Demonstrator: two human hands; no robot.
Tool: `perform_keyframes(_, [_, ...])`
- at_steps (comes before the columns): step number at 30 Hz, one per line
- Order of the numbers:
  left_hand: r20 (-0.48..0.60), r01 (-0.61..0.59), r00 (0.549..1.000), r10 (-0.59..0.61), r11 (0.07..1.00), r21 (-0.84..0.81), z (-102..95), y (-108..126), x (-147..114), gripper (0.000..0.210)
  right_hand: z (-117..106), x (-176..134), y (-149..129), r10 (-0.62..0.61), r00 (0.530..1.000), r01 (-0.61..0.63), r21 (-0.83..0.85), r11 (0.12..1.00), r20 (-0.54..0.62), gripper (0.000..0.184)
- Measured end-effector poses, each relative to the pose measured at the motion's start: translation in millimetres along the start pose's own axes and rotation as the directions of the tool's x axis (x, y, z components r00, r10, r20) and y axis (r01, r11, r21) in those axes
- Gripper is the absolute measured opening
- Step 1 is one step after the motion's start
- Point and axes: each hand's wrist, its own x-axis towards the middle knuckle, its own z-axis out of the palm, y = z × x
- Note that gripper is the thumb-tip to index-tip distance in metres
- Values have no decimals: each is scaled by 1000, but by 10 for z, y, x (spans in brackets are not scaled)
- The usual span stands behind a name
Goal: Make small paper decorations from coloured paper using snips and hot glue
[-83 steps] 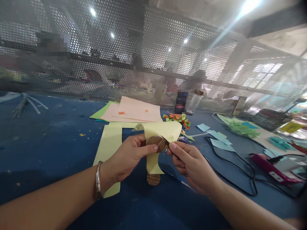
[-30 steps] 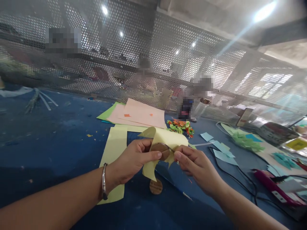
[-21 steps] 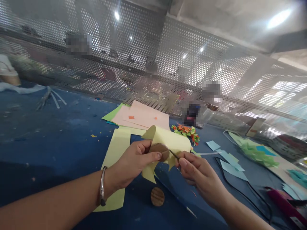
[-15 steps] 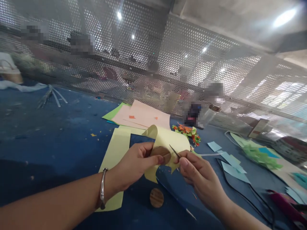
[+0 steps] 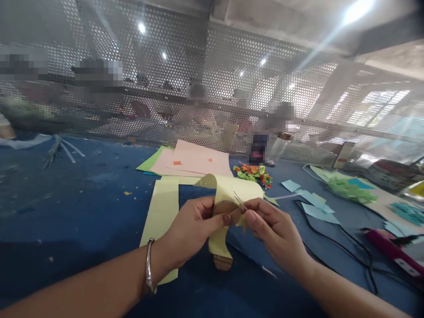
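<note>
Half a second ago the scissors (image 5: 241, 202) looked like a single dark blade; now two thin blades stand slightly apart beside the brown disc (image 5: 225, 207), which suggests a pause between snips, with the edge only partly cut. The left hand (image 5: 195, 225) pinches the curled yellow paper (image 5: 240, 185) together with that disc, thumb on the disc's face, above the middle of the worktop (image 5: 99, 212). The right hand (image 5: 274, 227) is closed around the scissors, their handles hidden by the fingers. The paper's lower tail now overlaps the view of a second disc (image 5: 222, 263), which showed whole before. Another yellow sheet (image 5: 162, 207) lies under the left forearm. Beyond are pink sheets (image 5: 202, 152), orange-and-green scraps (image 5: 253, 173) and, to the right, pale blue slips (image 5: 318, 213) and a magenta power strip (image 5: 392, 251). A perforated metal screen (image 5: 159, 101) stands behind.
</note>
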Motion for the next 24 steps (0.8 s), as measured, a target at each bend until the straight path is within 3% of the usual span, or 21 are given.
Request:
perform_keyframes(7, [-58,-44,997,45,999,16,31,-79,24,26,-92,-31,53,22,1000,-22,-5,1000,-8,31])
perform_keyframes(18, [-129,-47,991,29,990,-137,36,-4,37,17,-172,38,57,161,975,-177,97,979,153,38])
perform_keyframes(24, [-63,16,998,-20,997,-73,60,-26,37,23,-159,34,72,168,967,-204,186,961,190,37])
